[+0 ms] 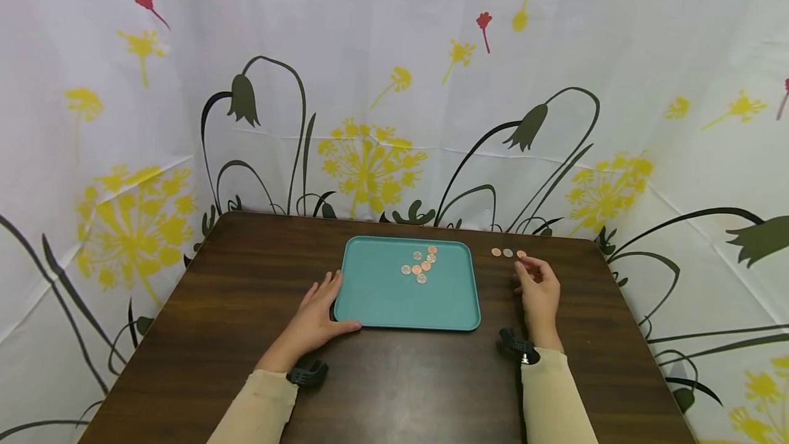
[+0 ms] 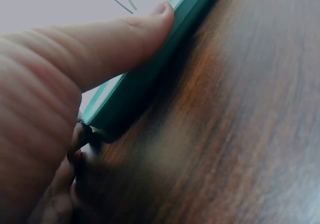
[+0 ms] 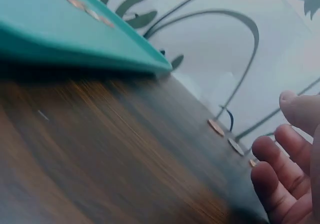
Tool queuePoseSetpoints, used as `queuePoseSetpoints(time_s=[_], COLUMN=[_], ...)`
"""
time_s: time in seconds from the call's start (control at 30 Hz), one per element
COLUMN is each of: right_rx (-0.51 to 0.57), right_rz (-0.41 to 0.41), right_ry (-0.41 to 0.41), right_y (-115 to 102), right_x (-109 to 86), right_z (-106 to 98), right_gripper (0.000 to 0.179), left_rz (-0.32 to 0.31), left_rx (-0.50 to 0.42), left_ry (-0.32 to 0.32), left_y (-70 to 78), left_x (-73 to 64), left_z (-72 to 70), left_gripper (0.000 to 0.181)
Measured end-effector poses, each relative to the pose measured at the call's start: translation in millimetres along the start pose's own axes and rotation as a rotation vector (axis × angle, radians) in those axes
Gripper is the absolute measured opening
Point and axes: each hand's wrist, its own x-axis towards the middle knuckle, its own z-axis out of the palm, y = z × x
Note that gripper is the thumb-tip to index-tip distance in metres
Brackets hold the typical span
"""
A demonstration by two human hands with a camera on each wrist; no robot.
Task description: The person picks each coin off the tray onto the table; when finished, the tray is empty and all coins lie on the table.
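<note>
A teal tray lies flat on the table, with several copper and silver coins loosely grouped toward its back right. My left hand spreads around the tray's front left corner, its straight thumb against the front rim and its fingers along the left side. To the right of the tray, a copper coin, a silver coin and another copper coin stand in a short row. My right hand hovers at the nearest end of this row, fingers loosely bent around nothing.
The dark wooden table ends at the back against a white curtain printed with flowers. A black band circles the left wrist, and another black band the right.
</note>
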Motion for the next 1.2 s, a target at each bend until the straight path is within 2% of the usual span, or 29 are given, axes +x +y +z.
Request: queuePoseSetpoints(time_s=[0.13,0.27,0.33,0.43,0.6,0.73,0.9,1.1,1.2], right_rx=[0.083,0.185,0.197,0.149,-0.017,-0.091,-0.099,-0.148,-0.188], right_rz=[-0.001,-0.018,-0.029,-0.043,-0.066,-0.055,-0.019,-0.04,-0.053], right_ry=[-0.052,-0.19,-0.277,-0.418,-0.616,-0.656,-0.653,-0.796,-0.824], right_y=[-8,-17,-23,-33,-45,-42,-32,-32,-31], right_x=[-11.7,-19.9,-24.6,-32.9,-46.6,-54.2,-56.2,-57.1,-58.6], right_z=[10,22,30,46,78,96,99,101,102], right_gripper=[0.039,0.037,0.035,0.033,0.036,0.032,0.03,0.04,0.04], left_rz=[0.003,0.001,-0.002,-0.003,-0.002,-0.001,0.0,0.0,0.0], left_rx=[-0.011,-0.006,0.0,-0.003,-0.012,-0.011,-0.008,0.007,0.005], left_ry=[-0.001,0.003,0.001,-0.001,0.003,-0.001,0.004,0.002,-0.005], left_y=[0.7,0.1,-0.3,-0.9,0.3,2.6,4.1,2.0,2.3], left_x=[-0.2,-1.3,-2.0,-2.7,-2.2,-0.9,-0.1,0.7,1.2], left_z=[-0.5,0.0,0.3,0.3,-1.1,-2.0,-3.1,-3.9,-3.3], left_gripper=[0.125,0.124,0.124,0.124,0.124,0.125,0.125,0.126,0.126])
